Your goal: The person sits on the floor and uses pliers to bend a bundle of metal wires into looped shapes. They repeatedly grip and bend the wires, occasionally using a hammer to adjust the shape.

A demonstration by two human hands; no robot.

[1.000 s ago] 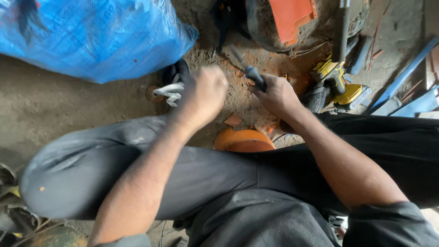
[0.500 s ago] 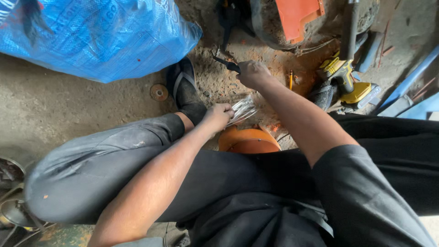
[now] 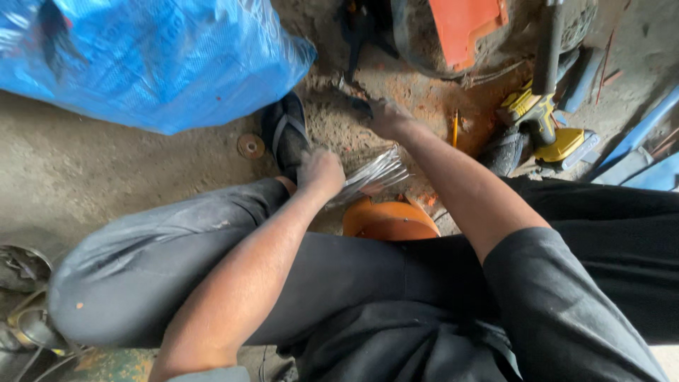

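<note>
left hand (image 3: 322, 172) same spot as before, fingers clamped on shiny metal bundle (image 3: 371, 175); right hand (image 3: 387, 117) reached further, fingers gripping dark tool (image 3: 359, 106).

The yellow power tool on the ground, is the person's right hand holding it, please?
No, the yellow power tool lies untouched on the ground, apart from the right hand, which reaches elsewhere.

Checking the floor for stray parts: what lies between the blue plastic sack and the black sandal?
In the head view, a small round rusty metal disc lies on the dirt floor between blue plastic sack and black sandal.
</note>
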